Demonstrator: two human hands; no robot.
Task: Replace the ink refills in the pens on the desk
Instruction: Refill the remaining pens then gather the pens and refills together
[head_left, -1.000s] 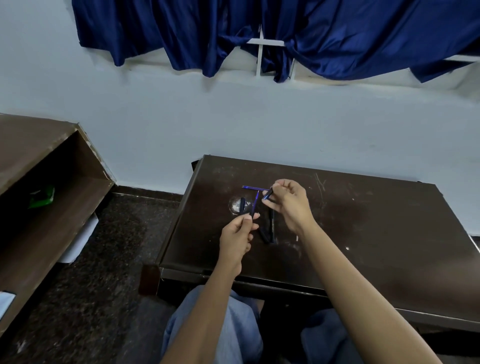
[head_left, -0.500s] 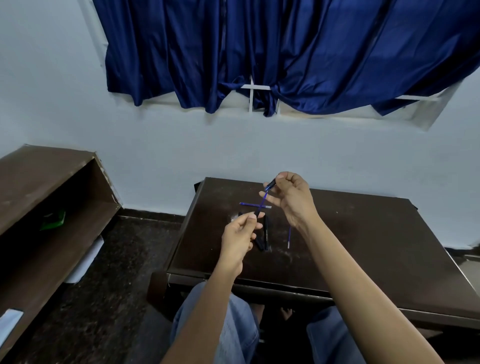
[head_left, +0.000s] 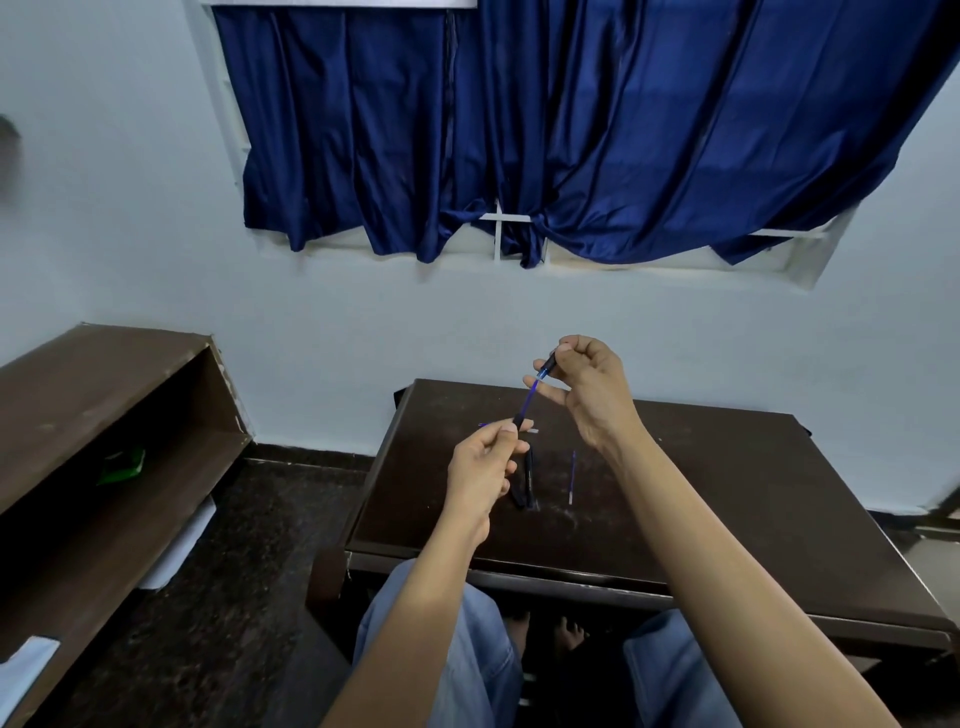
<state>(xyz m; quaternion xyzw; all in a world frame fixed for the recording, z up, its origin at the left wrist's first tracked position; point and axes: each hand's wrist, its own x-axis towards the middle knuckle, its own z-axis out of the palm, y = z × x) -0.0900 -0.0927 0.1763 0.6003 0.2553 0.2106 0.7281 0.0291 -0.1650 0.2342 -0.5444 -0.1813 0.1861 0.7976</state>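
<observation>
- The counter (head_left: 701, 493) sits in front of my knees, dark and scuffed, with the pen parts lying near its 11 o'clock corner.
- My right hand (head_left: 587, 395) is raised above the counter's far edge; its thumb and forefinger are pinched on the short dark tip piece (head_left: 548, 368), the other fingers spread loose.
- My left hand (head_left: 483, 467) is lower, at 7 o'clock from the right one, its grip closed round the barrel (head_left: 519, 420), of which only the top end shows above my fingers.
- Two more dark pens (head_left: 524, 480) lie side by side on the counter, just past my left hand at 3 o'clock.
- The blue refill (head_left: 530, 400) runs bare between barrel and tip piece, slanting toward 1 o'clock, so this pen is drawn apart, not yet closed.
- A spare refill (head_left: 573, 475) lies on the counter at 3 o'clock from the pens, pointing at 12; another one (head_left: 491, 425) lies crosswise beyond my left hand, partly hidden.
- Step in hand, as I judge it: the refill is either coming out of the barrel or going in; I cannot tell which.
- Next move calls for keeping both hands in line with the refill, since it is thin and would bend under a sideways pull.
</observation>
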